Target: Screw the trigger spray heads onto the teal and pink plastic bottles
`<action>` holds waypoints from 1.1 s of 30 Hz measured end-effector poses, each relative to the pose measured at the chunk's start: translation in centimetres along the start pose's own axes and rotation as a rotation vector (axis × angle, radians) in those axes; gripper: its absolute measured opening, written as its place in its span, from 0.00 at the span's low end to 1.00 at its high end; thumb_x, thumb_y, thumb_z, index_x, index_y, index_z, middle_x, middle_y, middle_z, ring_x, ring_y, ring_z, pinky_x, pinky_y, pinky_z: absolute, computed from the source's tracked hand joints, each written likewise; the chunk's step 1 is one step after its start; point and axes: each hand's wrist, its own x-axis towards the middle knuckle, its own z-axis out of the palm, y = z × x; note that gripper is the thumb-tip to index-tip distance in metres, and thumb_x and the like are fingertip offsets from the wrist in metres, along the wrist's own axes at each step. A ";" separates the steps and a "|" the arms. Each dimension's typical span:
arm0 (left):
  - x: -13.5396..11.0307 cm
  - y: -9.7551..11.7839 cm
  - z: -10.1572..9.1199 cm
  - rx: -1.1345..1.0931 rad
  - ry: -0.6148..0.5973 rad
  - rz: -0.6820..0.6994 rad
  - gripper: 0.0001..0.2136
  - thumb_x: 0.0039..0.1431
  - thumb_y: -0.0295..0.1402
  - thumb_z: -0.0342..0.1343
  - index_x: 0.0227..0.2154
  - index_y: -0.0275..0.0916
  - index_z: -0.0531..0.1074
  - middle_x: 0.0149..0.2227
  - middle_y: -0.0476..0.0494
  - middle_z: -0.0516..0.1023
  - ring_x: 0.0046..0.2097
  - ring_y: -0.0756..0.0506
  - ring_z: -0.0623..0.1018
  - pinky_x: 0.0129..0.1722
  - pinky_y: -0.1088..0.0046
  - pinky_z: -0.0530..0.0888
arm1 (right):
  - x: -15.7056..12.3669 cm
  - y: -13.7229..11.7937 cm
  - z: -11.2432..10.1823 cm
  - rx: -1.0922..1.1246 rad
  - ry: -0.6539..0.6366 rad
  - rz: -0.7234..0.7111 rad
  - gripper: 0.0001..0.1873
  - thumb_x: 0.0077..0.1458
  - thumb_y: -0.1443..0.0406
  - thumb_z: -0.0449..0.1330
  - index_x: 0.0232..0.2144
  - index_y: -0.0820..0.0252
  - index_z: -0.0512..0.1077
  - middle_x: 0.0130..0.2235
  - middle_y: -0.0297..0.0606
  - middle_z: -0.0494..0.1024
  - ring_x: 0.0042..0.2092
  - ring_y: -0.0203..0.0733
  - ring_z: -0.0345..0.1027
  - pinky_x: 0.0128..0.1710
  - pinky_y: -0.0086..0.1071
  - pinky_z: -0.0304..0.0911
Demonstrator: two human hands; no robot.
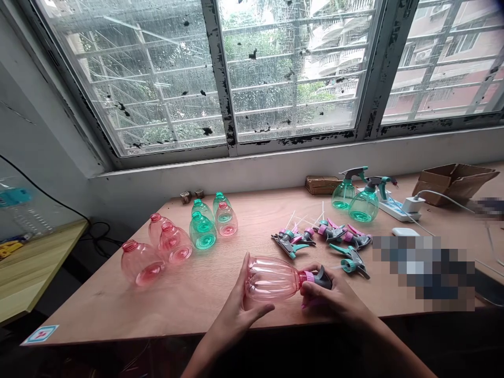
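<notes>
A clear pink spray bottle [271, 278] lies sideways between my hands, just above the front of the table. My left hand [246, 304] cups its base, with the thumb stretched along the underside. At the neck, my right hand [325, 294] grips the grey and pink spray head [322, 277], which sits on the bottle's mouth. Whether its collar is fully tightened I cannot tell. Behind my right hand lie several loose spray heads, among them a teal and grey one [350, 261] and a pile of pink and grey ones [293, 239].
Headless pink bottles [142, 265] and green bottles [203, 231] stand at the left. Two green bottles with spray heads [364, 202] stand at the back right, near a power strip [399, 210] and an open cardboard box [452, 184]. A blurred patch covers the right side.
</notes>
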 end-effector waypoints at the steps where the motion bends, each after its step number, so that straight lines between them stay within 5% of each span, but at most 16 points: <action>1: 0.0 -0.1 0.0 0.014 -0.001 0.008 0.51 0.57 0.37 0.66 0.70 0.50 0.30 0.71 0.40 0.50 0.69 0.36 0.58 0.69 0.53 0.48 | 0.0 0.0 0.0 -0.003 0.001 0.000 0.21 0.51 0.52 0.70 0.38 0.61 0.73 0.28 0.34 0.81 0.28 0.43 0.77 0.32 0.36 0.75; 4: 0.0 -0.3 0.1 -0.008 -0.014 -0.020 0.53 0.57 0.38 0.66 0.69 0.49 0.27 0.69 0.37 0.56 0.67 0.35 0.62 0.69 0.50 0.51 | 0.0 -0.1 0.0 -0.008 -0.001 -0.004 0.21 0.51 0.52 0.70 0.38 0.61 0.73 0.27 0.35 0.81 0.28 0.43 0.77 0.32 0.37 0.75; 7: 0.0 -0.4 0.2 -0.072 -0.016 -0.026 0.51 0.57 0.37 0.65 0.70 0.46 0.30 0.70 0.35 0.53 0.69 0.35 0.58 0.69 0.52 0.51 | 0.0 -0.1 0.0 0.000 -0.002 -0.007 0.20 0.51 0.53 0.70 0.38 0.61 0.73 0.28 0.35 0.81 0.28 0.42 0.77 0.32 0.36 0.75; 14: -0.1 0.0 0.1 0.017 0.016 -0.010 0.49 0.58 0.36 0.65 0.70 0.52 0.32 0.69 0.37 0.56 0.66 0.34 0.63 0.68 0.49 0.51 | 0.0 0.2 0.0 0.026 -0.016 0.011 0.19 0.51 0.54 0.70 0.39 0.61 0.73 0.28 0.34 0.81 0.29 0.42 0.77 0.32 0.35 0.75; 22: -0.2 0.3 0.4 -0.069 0.013 -0.048 0.50 0.56 0.37 0.66 0.70 0.49 0.35 0.71 0.37 0.49 0.69 0.35 0.56 0.69 0.53 0.52 | 0.2 0.2 -0.1 0.029 -0.016 0.000 0.20 0.52 0.54 0.70 0.40 0.61 0.72 0.28 0.34 0.80 0.29 0.43 0.77 0.33 0.39 0.76; 26: -0.2 0.3 0.4 -0.006 0.026 -0.011 0.49 0.57 0.34 0.65 0.69 0.56 0.33 0.71 0.41 0.48 0.67 0.35 0.62 0.68 0.52 0.54 | 0.2 0.1 -0.1 0.014 -0.031 -0.013 0.21 0.52 0.53 0.69 0.39 0.61 0.71 0.28 0.34 0.80 0.30 0.44 0.77 0.35 0.42 0.76; 33: -0.4 0.3 0.2 -0.090 0.008 -0.064 0.51 0.55 0.39 0.67 0.70 0.51 0.33 0.72 0.38 0.46 0.66 0.33 0.62 0.66 0.51 0.57 | -0.1 0.1 0.0 -0.005 -0.011 0.005 0.20 0.51 0.54 0.70 0.39 0.60 0.73 0.29 0.34 0.81 0.29 0.42 0.77 0.32 0.35 0.75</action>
